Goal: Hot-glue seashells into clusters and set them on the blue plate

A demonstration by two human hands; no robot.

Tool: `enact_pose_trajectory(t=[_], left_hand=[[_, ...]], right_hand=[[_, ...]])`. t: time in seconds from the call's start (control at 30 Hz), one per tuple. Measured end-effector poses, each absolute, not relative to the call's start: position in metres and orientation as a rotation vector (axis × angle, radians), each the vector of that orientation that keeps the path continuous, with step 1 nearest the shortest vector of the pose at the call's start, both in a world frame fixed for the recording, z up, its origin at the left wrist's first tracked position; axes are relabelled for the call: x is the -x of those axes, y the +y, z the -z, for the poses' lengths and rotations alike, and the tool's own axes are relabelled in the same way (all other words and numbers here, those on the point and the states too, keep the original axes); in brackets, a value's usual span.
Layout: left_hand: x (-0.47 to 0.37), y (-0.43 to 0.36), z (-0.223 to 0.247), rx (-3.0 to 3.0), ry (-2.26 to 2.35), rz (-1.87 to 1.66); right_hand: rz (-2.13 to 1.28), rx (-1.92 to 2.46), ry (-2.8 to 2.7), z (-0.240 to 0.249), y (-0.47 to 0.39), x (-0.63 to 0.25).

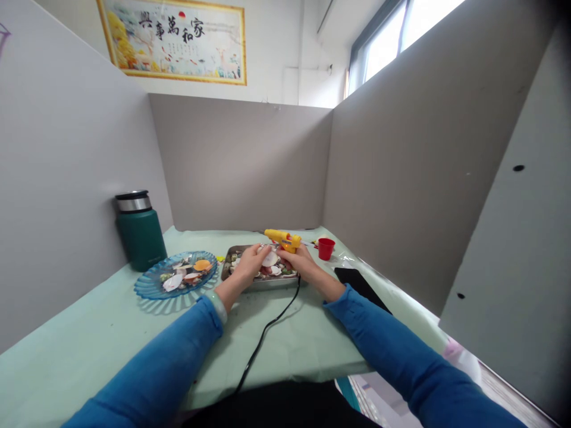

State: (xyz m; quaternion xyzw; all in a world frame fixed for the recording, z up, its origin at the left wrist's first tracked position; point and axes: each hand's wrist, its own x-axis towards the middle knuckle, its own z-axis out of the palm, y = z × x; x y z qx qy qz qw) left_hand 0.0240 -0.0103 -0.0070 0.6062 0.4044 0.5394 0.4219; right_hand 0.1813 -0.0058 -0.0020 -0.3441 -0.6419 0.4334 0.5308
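Over the metal tray (279, 284) straight ahead, our left hand (250, 261) is closed on a white shell (270, 258), thumb and fingers pinching it, and our right hand (298, 260) is clamped round the yellow glue gun (283, 238), whose front end points toward ten o'clock above the shell. A pale stick (308, 244) juts from its rear toward three o'clock, and a black cord (272, 323) trails from beneath our right hand across the surface (312, 345) toward seven o'clock. Shells and small pieces fill the tray under our hands. A pale bangle (217, 307) circles our left wrist

Counting from the tray, the blue plate (141, 288) sits just beside it at nine o'clock, bearing more shells, and behind the plate, at ten, we see the green bottle (141, 238) upright. The red cup (326, 249) is near our right hand at two o'clock; a flat black object (361, 287) lies at four. Grey partitions (241, 163) surround us on three sides, with a framed picture (176, 41) at eleven and a window (383, 50) at one
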Motion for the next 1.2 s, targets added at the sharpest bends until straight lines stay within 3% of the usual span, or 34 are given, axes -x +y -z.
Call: enact_pose_trajectory(t=[0.97, 1.2], left_hand=[[-0.021, -0.013, 0.003, -1.345, 1.018, -1.251], [0.025, -0.012, -0.032, -1.655, 1.444, -1.173]], right_hand=[[-1.019, 0.836, -1.539, 0.002, -0.007, -0.182], [-0.936, 0.88, -1.493, 0.003, -0.005, -0.181]])
